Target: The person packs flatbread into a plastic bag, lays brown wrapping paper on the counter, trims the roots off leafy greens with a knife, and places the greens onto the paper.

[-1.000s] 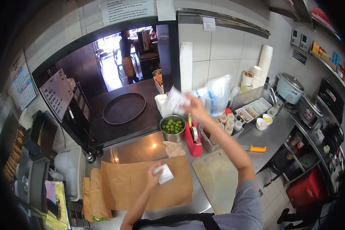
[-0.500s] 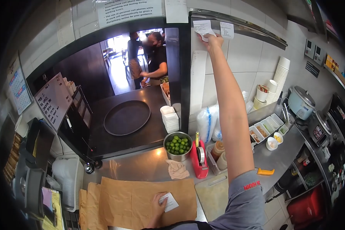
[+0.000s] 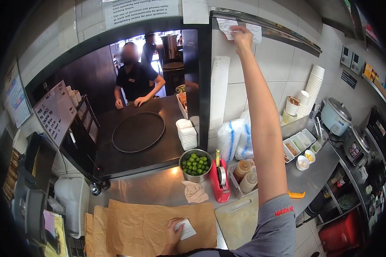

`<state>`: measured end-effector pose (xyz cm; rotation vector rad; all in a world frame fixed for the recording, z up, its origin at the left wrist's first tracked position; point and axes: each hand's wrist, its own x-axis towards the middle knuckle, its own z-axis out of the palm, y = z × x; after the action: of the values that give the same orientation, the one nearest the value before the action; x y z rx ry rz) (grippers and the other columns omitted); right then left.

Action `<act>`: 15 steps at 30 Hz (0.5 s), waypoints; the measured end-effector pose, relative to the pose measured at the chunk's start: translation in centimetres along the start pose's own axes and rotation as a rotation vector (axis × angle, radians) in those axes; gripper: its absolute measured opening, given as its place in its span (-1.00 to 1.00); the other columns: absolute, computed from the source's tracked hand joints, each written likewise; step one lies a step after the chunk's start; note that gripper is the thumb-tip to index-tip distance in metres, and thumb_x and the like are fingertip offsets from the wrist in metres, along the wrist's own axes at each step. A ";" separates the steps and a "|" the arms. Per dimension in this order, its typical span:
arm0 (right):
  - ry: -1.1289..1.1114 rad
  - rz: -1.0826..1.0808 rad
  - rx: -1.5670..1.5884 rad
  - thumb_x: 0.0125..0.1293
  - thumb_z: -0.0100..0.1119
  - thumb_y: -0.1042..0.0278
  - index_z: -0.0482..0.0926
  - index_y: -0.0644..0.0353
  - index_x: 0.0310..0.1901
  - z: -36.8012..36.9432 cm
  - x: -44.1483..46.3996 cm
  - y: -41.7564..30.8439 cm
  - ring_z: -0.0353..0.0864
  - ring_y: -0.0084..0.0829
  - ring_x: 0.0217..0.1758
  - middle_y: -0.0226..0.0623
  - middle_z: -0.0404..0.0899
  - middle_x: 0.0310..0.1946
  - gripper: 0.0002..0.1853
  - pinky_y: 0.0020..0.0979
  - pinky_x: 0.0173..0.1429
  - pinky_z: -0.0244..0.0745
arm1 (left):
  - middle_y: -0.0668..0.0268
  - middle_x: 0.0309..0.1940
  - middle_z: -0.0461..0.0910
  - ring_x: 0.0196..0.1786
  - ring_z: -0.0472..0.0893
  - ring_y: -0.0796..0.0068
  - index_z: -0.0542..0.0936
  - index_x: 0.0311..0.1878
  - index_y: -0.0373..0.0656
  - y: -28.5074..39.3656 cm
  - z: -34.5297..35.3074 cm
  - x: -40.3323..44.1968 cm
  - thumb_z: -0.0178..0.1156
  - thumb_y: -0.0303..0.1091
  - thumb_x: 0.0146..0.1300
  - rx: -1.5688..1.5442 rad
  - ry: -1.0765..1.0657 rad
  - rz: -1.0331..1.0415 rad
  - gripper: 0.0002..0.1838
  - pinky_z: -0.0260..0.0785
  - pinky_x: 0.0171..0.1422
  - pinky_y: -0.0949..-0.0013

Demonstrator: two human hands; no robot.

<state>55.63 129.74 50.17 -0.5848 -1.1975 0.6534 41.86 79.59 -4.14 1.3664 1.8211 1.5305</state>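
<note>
Right hand (image 3: pixel 242 36) pinches a ticket (image 3: pixel 225 26) at the rail (image 3: pixel 287 39) — seat it squarely; left hand (image 3: pixel 173 232), half-curled below, grips a slip (image 3: pixel 187 230).

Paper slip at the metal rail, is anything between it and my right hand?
Nothing visible: your right hand grips the paper slip, its top edge at the metal rail. A second slip hangs beside it, not between.

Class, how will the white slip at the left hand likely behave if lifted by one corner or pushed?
The white slip looks thin, so it would probably weigh little and droop from one corner. It appears flat, so it is unlikely to roll. Pushed, it might slide over the brown paper, though creases there could catch its edge.
</note>
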 end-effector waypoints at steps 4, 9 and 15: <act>-0.090 -0.073 -0.108 0.12 0.02 0.62 0.57 0.22 -0.08 0.9 2.8 1.7 0.58 -0.40 -0.27 -0.17 0.57 -0.25 -0.69 -0.43 -0.29 0.51 | 0.17 -0.27 0.52 -0.18 0.54 0.24 0.59 -0.24 -0.22 -0.1 0.0 0.2 0.26 -0.53 0.02 -0.003 -0.012 0.021 -0.81 0.39 -0.09 0.36; -0.123 -0.094 -0.014 0.14 0.11 0.50 0.61 0.16 -0.12 1.9 1.6 0.9 0.57 -0.43 -0.20 -0.24 0.58 -0.18 -0.75 -0.43 -0.20 0.46 | 0.17 -0.26 0.52 -0.17 0.53 0.25 0.59 -0.25 -0.22 0.2 0.1 0.1 0.26 -0.53 0.01 0.022 -0.005 -0.010 -0.81 0.38 -0.08 0.37; 0.236 -0.170 -0.273 0.08 0.27 0.31 0.61 0.04 -0.13 -1.9 3.8 0.9 0.49 -0.35 -0.02 -0.28 0.58 -0.16 -0.73 -0.39 0.05 0.35 | 0.17 -0.26 0.53 -0.17 0.54 0.25 0.59 -0.26 -0.21 -0.6 0.1 0.2 0.26 -0.54 0.00 0.036 0.004 0.031 -0.82 0.38 -0.08 0.36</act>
<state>58.17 133.01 51.45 -0.7565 -1.1063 0.2691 41.62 79.81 -4.62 1.4159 1.8458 1.5239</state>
